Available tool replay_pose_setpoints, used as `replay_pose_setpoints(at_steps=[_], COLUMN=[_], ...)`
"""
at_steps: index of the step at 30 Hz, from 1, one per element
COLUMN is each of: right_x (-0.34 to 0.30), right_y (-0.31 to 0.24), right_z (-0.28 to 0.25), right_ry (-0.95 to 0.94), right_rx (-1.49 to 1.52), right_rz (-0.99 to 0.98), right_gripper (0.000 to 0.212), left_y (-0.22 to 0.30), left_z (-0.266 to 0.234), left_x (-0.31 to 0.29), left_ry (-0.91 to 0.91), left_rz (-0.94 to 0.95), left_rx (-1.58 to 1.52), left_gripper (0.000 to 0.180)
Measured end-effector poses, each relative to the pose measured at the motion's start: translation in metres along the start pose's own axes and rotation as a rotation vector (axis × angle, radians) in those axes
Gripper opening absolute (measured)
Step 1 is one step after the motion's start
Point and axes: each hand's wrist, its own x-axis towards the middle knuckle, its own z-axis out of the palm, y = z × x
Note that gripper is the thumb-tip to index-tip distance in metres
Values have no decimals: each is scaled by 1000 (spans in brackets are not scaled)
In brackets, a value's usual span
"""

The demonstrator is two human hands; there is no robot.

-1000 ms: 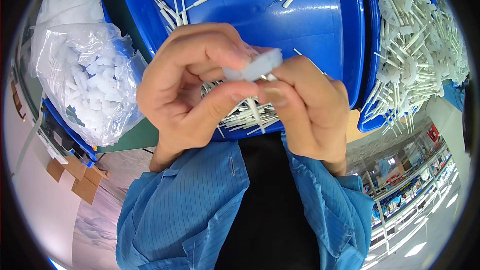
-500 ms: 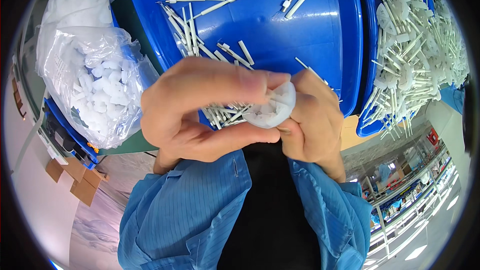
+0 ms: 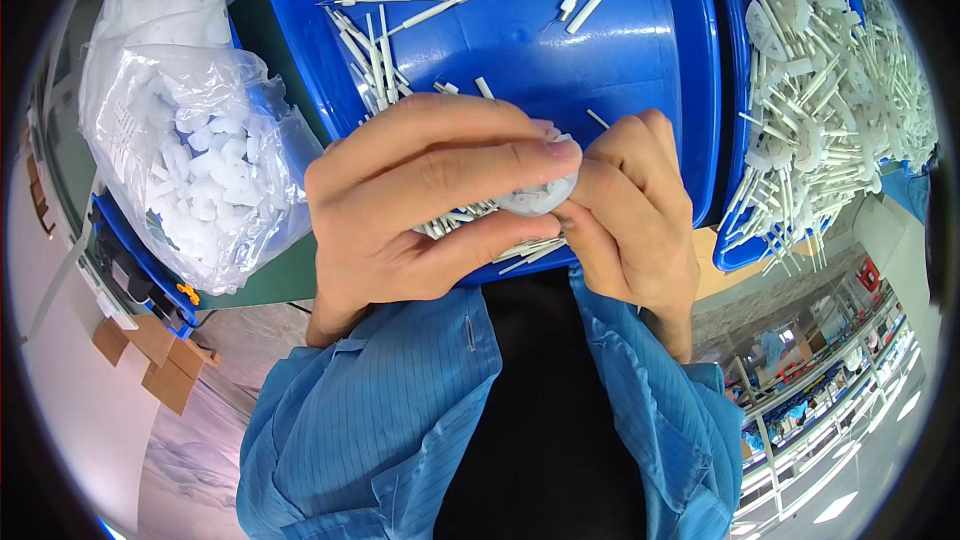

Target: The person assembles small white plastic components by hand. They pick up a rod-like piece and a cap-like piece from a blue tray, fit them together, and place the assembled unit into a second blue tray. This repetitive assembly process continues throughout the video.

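Observation:
In front of my body, over the near edge of the blue tray (image 3: 545,50), both hands meet at a white, translucent round plastic piece (image 3: 533,201). My left hand (image 3: 420,205) has its fingers across the top of the piece and its thumb below. My right hand (image 3: 640,210) is closed, thumb and fingertips pinched at the piece's right edge. Anything else between those fingertips is hidden. Several thin white rods (image 3: 382,55), some with wire-like metal tips, lie in the tray, partly covered by my left hand.
A clear bag (image 3: 205,165) of small white plastic pieces stands at the left. On the right, another blue bin (image 3: 738,252) is heaped with white rods (image 3: 800,130) carrying translucent discs. Cardboard (image 3: 170,375) lies low at the left; shelving (image 3: 800,390) shows at the lower right.
My left fingers have come over the top of the round piece, covering more of it. The piece has tilted and shifted slightly; my right hand has turned, fingers lifted a little.

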Motion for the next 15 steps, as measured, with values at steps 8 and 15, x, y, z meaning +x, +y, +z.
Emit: replay_pose_setpoints(at_steps=[8,15], right_x=[-3,-3], right_y=[1,-2], right_z=[-1,0], right_ry=[47,12], right_rx=[277,261], right_rz=[22,49], right_gripper=[15,16], left_y=[-8,-1], left_z=[5,5], left_x=[-5,-3], left_ry=[75,32], left_rz=[254,96], left_rx=[64,-54], left_gripper=[48,46])
